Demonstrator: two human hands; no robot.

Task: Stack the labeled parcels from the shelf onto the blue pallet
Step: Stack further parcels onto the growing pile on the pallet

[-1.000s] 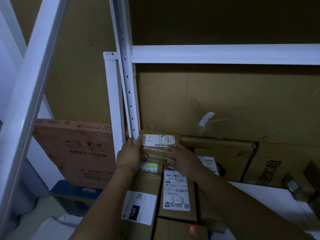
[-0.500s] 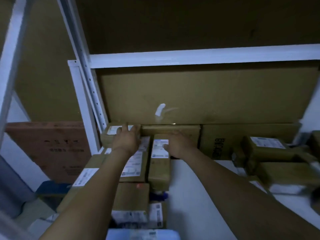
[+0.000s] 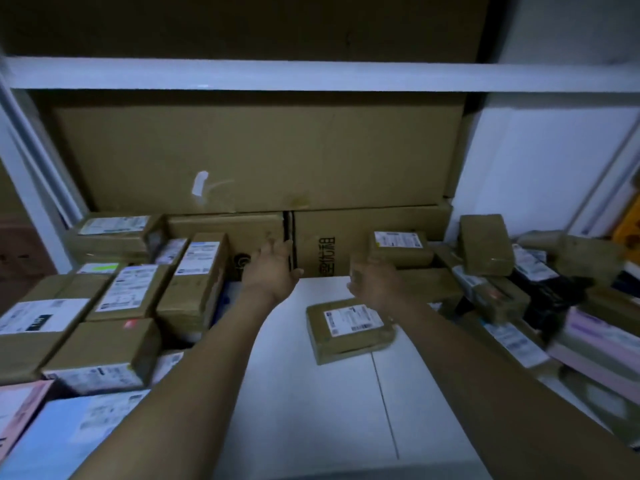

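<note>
**Desk:** How far along is the job?

**Field:** Early or midway, by the look of it. The white shelf (image 3: 311, 393) is heavily loaded: a pile of labeled parcels (image 3: 114, 306) crowds its left side and a looser heap (image 3: 502, 289) its right. One flat parcel (image 3: 348, 329) lies alone, label up, on the bare middle strip. The blue pallet is out of view, so what has been stacked there cannot be told.

**Desk:** And the hands?

**Field:** Both reach forward over the bare strip and carry nothing. The left hand (image 3: 273, 271) has its fingers spread and touches no box. The right hand (image 3: 374, 285) is blurred, with fingers loosely bent, above and just behind the flat parcel. No pick has been made yet.

**Desk:** The setting?

**Field:** A dim storeroom. A large cardboard sheet (image 3: 259, 150) stands against the back of the bay, under a white beam (image 3: 311, 76), with a pale wall (image 3: 536, 161) to the right. The shelf board is smooth and white, with a seam running front to back.
</note>
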